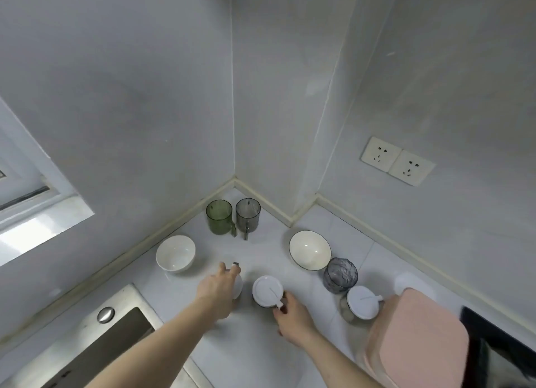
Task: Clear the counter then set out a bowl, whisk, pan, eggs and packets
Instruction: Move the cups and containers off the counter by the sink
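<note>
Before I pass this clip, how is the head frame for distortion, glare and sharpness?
Head view: wide-angle bending curves the wall corner and the counter edges; bright glare washes out the window sill at left; overall soft, low contrast; the left hand covers most of one lidded jar, while the right hand at the other white-lidded jar shows clearly; small highlights sit in both bowls.

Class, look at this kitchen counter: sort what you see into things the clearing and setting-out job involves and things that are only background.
Job:
left hand and right hand, each on a white-lidded jar
plain white bowl
dark-rimmed white bowl
green plastic mug
grey plastic mug
smoky grey glass

Background:
wall sockets
steel sink
pink towel
</note>
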Tool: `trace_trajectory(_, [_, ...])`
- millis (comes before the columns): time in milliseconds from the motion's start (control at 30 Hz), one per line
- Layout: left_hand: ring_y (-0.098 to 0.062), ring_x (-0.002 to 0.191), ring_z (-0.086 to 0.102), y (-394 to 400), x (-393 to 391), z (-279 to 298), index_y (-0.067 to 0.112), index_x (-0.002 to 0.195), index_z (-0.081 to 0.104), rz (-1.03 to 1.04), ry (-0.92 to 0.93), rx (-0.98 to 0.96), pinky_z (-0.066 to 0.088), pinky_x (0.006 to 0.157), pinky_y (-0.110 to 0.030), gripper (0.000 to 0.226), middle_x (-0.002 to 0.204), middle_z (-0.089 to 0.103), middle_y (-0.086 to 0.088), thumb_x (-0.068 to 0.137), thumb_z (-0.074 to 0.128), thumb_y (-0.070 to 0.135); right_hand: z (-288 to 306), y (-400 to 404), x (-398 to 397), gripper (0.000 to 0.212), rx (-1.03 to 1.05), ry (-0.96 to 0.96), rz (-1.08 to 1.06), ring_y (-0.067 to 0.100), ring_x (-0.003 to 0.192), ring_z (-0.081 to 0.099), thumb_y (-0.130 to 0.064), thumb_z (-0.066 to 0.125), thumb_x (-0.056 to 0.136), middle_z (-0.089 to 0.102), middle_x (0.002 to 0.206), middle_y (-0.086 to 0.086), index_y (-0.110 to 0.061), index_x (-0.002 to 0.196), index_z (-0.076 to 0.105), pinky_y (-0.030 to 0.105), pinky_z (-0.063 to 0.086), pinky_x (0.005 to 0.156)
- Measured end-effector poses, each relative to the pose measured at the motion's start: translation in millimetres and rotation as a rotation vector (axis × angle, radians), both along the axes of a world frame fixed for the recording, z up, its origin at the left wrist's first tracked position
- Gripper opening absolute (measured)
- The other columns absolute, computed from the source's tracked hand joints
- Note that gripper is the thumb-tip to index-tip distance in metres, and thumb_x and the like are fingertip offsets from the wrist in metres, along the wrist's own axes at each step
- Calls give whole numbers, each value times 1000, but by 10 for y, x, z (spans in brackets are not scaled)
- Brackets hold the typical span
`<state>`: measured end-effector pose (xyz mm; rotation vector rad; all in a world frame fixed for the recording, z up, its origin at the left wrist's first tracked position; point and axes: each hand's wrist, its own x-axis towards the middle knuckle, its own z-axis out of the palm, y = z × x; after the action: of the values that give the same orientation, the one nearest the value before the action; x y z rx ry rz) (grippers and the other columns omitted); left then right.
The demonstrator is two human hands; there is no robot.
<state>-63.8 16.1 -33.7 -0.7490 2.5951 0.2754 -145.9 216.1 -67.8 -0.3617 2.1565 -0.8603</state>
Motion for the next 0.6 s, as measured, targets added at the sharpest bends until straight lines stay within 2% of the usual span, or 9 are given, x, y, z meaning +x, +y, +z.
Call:
trace_trajectory(100, [-31,106,64,363,98,31,33,144,30,-46,4,-16,47,79,-36,76,131,39,-3,83,74,25,87,478,227,31,5,48,-26,15,78,60,-31,55,91,67,93,-12,-41,120,52,41,60,82])
trace_trajectory(167, [-30,106,62,635,228,52,36,145,28,-44,35,21,49,80,-37,75,133,38,-1,85,72,27,213,833,386,38,-17,82,-73,13,76,60,-33,55,92,66,88,-13,-40,129,52,33,57,77])
trace_trajectory(200, [-30,106,62,760,311,69,39,146,27,-39,68,53,50,81,-38,74,135,37,-1,86,70,31,284,1016,462,40,-40,106,-99,12,73,60,-34,55,92,66,85,-13,-40,131,52,30,54,74])
trace_trajectory(300, [-28,106,63,1141,602,193,45,147,28,-26,169,156,53,81,-38,73,141,39,3,85,66,49,521,1552,674,37,-126,130,-197,8,66,60,-33,54,92,65,73,-13,-47,127,53,33,53,71])
trace_trajectory(400, [-25,102,66,1560,867,420,51,145,32,-13,251,246,51,78,-36,76,138,42,10,77,66,60,723,2090,878,36,-215,129,-309,7,73,62,-38,54,92,67,80,-18,-54,124,53,39,59,82])
trace_trajectory(467, [-24,100,66,1906,977,629,52,144,34,-42,288,264,52,79,-36,79,134,45,13,72,63,63,838,2474,1015,41,-250,129,-377,9,79,64,-43,55,89,67,85,-14,-53,129,53,44,59,84])
trace_trajectory(600, [-25,97,65,2785,1022,1036,54,141,36,-174,364,252,48,74,-34,74,129,46,17,74,66,58,1054,3402,1368,37,-322,166,-508,13,82,68,-35,59,95,67,81,-9,-54,126,55,45,60,84])
